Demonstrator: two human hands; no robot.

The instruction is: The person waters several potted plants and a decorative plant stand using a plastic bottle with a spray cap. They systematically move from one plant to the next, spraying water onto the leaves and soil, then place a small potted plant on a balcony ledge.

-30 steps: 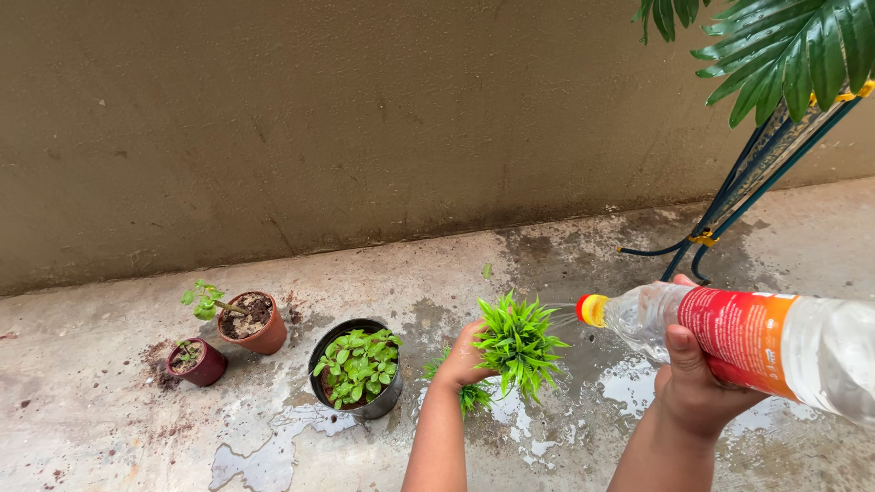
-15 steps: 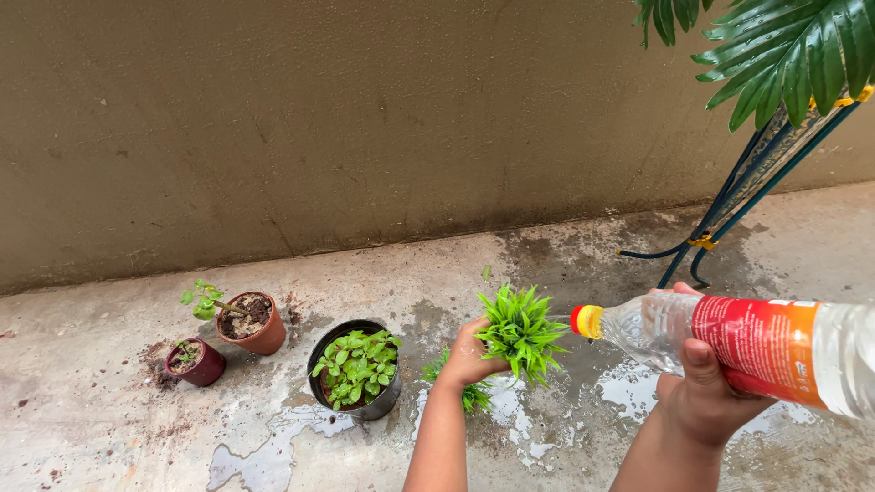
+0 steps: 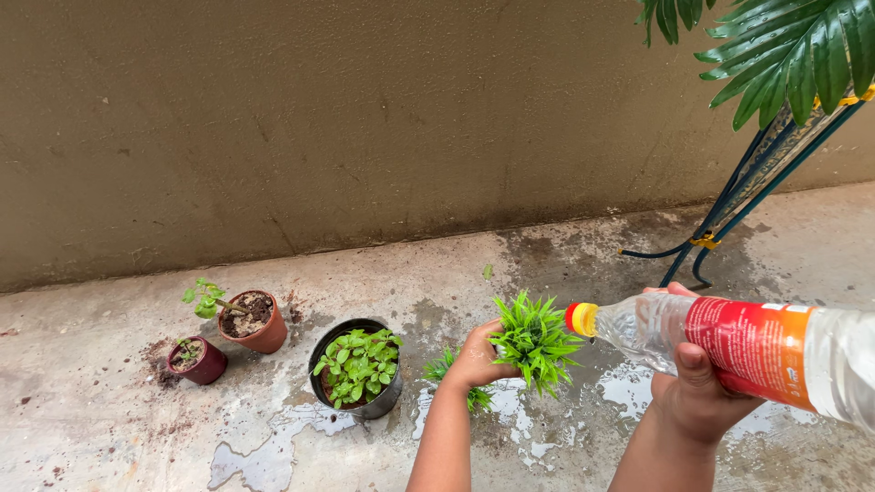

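My left hand (image 3: 476, 357) grips a small bushy plant with spiky bright green leaves (image 3: 536, 340), held above the wet floor. My right hand (image 3: 697, 387) holds a clear plastic bottle (image 3: 729, 342) with a red and orange label, tipped on its side. Its yellow cap (image 3: 581, 320) points at the plant, almost touching the leaves. Another bit of spiky green (image 3: 456, 378) shows low behind my left wrist.
A black pot of small round-leaved seedlings (image 3: 357, 367) stands left of my hand, then a terracotta pot (image 3: 252, 321) and a small dark red pot (image 3: 195, 361). Puddles (image 3: 273, 456) spread over the concrete floor. A metal plant stand (image 3: 729, 214) with palm fronds (image 3: 784, 46) is at right, against the wall.
The bottle has dropped slightly and slid left, its cap now close against the leaves. My left hand has shifted the plant a little to the right.
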